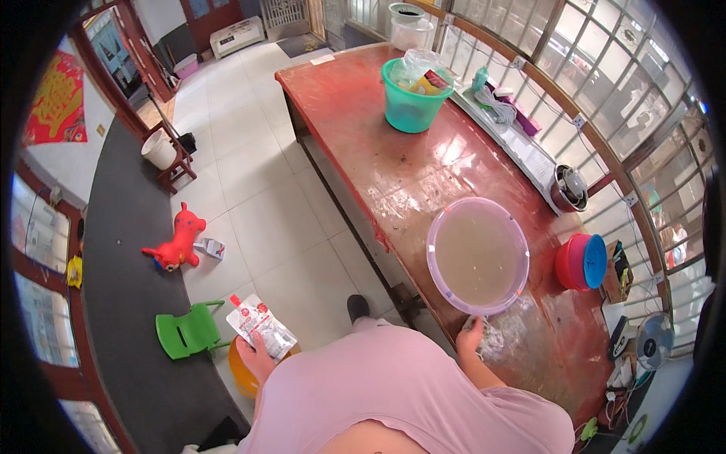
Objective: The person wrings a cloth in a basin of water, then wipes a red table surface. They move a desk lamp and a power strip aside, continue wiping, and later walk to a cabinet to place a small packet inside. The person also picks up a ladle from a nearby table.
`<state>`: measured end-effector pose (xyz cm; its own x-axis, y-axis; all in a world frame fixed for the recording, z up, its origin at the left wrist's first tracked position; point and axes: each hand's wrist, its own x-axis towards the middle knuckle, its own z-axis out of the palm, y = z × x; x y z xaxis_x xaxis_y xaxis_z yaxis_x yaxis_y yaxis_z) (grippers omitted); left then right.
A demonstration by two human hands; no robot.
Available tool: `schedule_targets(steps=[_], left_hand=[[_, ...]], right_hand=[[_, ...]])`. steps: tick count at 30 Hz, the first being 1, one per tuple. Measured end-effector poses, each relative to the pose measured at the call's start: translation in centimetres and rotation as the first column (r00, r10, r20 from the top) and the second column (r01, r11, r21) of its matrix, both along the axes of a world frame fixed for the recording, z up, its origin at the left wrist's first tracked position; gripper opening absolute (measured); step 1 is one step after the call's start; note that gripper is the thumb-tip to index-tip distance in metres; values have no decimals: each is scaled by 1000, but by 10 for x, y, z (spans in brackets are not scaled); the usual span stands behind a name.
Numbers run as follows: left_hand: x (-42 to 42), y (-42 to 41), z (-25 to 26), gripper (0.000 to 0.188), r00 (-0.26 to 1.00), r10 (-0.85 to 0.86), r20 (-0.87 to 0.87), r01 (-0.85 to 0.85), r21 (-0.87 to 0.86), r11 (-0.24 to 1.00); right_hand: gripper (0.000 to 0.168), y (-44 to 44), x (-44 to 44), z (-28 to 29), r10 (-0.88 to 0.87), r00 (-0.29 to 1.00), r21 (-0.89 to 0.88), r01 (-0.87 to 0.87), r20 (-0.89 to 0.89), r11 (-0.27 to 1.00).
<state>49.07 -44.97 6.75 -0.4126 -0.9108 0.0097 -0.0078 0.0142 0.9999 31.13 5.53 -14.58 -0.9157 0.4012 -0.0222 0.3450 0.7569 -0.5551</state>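
Observation:
My left hand [256,356] holds a white and silver spout pouch [264,326] with a red cap, out over the floor to the left. An orange plastic thing [241,371] shows partly behind that hand. My right hand [469,339] is low at the near edge of a red table [363,153], its fingers around a crumpled greyish cloth [486,336], mostly hidden. Just beyond it stands a pale purple basin [432,267] of murky water. The tabletop beside the hand looks wet.
A green bucket [414,113] holding plastic bags stands farther along the table. Red and blue plastic containers [573,261] sit right of the basin, with a small fan [652,340] nearby. A green chair [184,332] and a red toy animal [184,241] are on the floor at left.

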Motion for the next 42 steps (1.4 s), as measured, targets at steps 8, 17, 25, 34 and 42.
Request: schedule_targets(steps=[8, 17, 25, 34, 42], left_hand=[[-91, -121, 25, 27, 996, -38, 87, 36, 26, 999], [-141, -320, -46, 28, 975, -159, 157, 153, 50, 987], [-284, -468, 9, 26, 914, -243, 326, 288, -99, 952], [-465, -536, 21, 22, 863, -469, 188, 477, 1, 879], [-559, -608, 13, 24, 838, -444, 317, 494, -97, 864]], right_hand=[[60, -44, -32, 35, -667, 517, 313, 612, 536, 726], [43, -179, -118, -92, -776, 551, 231, 748, 307, 622], [35, -394, -304, 28, -484, 789, 227, 428, 378, 875], [59, -690, -522, 26, 228, 940, -23, -230, 253, 973], [30, -514, -467, 31, -410, 870, 117, 393, 273, 912]])
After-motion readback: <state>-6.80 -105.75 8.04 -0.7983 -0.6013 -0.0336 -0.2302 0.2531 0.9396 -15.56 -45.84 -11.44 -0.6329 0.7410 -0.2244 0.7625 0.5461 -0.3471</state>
